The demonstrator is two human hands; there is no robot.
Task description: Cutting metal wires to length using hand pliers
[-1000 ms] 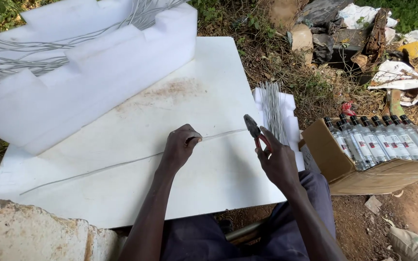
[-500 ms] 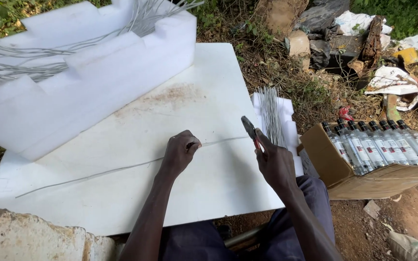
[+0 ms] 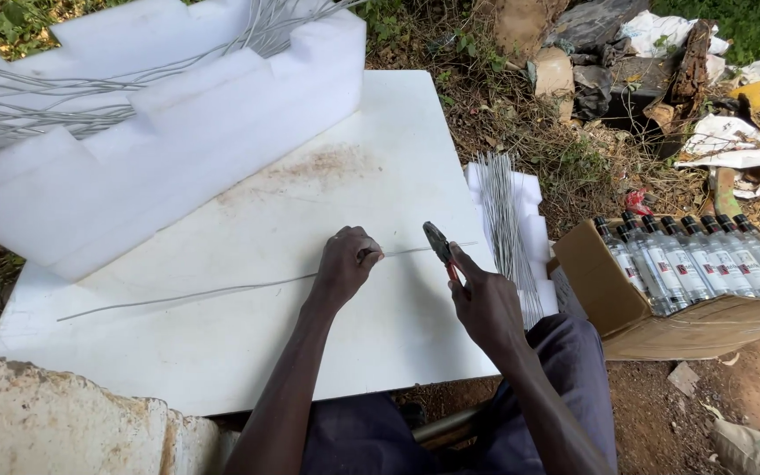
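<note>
A long thin grey wire [image 3: 186, 295] lies across the white board [image 3: 248, 352]. My left hand [image 3: 347, 264] pinches that wire and presses it to the board. My right hand [image 3: 484, 303] holds red-handled pliers [image 3: 442, 248], whose dark jaws sit at the wire just right of my left hand. The wire's short right end pokes out past the jaws.
A big white foam block [image 3: 169, 149] with loops of wire behind it stands at the back left. A bundle of cut wire pieces [image 3: 507, 220] lies on white foam right of the board. A cardboard box of bottles [image 3: 697, 273] sits on the ground at the right, rubbish beyond it.
My right hand has brought the pliers' jaws left and down onto the wire. My left hand keeps its grip on the wire in the same spot.
</note>
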